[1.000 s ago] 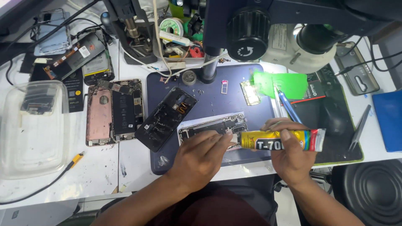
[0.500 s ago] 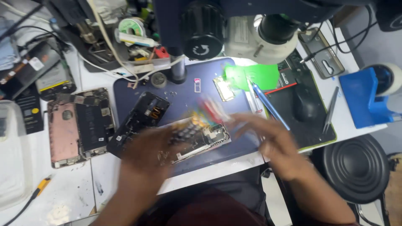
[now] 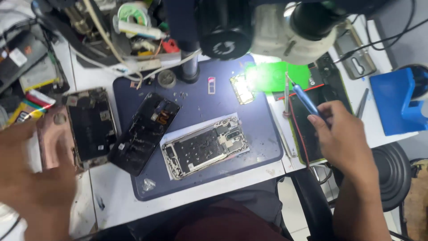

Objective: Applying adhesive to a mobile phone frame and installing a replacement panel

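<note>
My right hand [image 3: 345, 140] reaches over the black mat [image 3: 323, 91], and its fingertips pinch the lower end of a blue-handled tool [image 3: 304, 99] whose metal tip points up-left. My left hand [image 3: 33, 178] is blurred at the far left, over a pink phone back [image 3: 50, 134]. Just above its fingertips lies a yellow and red glue tube [image 3: 24, 107]; I cannot tell whether the hand touches it. A stripped phone frame [image 3: 205, 145] lies untouched between my hands on the dark blue mat [image 3: 263, 129].
A black phone screen [image 3: 145, 131] and an opened phone [image 3: 91, 125] lie left of the frame. A microscope [image 3: 267, 22] hangs over a lit green pad [image 3: 276, 76] and a small board [image 3: 241, 88]. A blue box [image 3: 397, 102] and a black stool [image 3: 394, 174] are at the right.
Both hands have left the phone frame. The left hand swung far left with the glue tube; the right hand moved right to the blue-handled tool. The camera shifted.
</note>
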